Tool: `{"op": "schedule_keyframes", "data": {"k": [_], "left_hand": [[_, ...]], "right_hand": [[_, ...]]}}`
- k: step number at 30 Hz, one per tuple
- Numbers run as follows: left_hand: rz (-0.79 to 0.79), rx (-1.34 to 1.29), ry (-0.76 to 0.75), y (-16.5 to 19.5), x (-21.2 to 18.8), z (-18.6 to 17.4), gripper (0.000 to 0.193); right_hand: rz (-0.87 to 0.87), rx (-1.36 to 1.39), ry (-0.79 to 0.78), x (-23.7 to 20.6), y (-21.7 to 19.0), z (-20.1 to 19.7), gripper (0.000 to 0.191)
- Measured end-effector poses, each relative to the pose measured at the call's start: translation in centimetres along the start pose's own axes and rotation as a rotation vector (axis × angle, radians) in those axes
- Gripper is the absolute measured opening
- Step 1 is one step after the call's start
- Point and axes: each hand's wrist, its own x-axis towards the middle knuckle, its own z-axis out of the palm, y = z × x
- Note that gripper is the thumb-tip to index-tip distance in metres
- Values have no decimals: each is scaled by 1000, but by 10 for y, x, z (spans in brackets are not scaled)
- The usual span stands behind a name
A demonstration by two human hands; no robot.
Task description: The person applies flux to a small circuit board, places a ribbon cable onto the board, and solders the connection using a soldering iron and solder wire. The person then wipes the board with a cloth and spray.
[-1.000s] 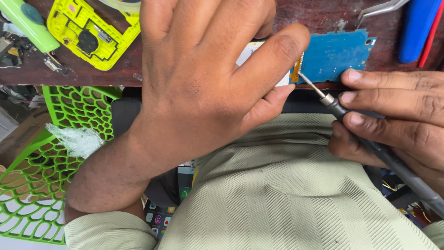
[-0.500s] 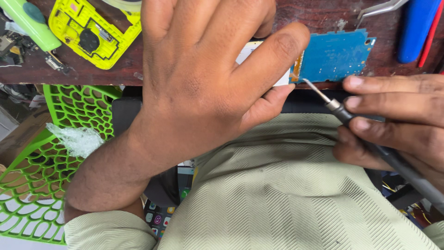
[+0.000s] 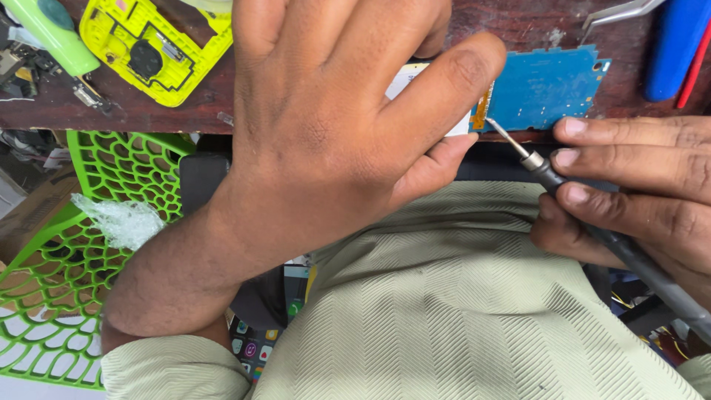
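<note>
Left hand closed on the white end of a blue circuit board, steadying it at the near edge of the desk, so the slender soldering iron gripped pen-like by the right hand meets its orange connector strip.

You are in a small repair workshop for phones. You sit at a dark, scratched wooden bench, and everything lies around it. On the bench lies a bare blue circuit board. At the bench's far left lies a yellow phone shell taken apart, with loose small parts beside it. Metal tweezers lie at its far right. A green plastic chair stands below the bench's left end.
</note>
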Motion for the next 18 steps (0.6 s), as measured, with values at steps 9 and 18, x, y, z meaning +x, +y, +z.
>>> {"op": "schedule_keyframes", "data": {"k": [9, 18], "left_hand": [[-9, 3, -4, 0, -2, 1, 47], [-11, -11, -7, 0, -2, 0, 47]], "right_hand": [[33, -2, -15, -9, 0, -4, 47], [56, -26, -13, -7, -2, -2, 47]]}}
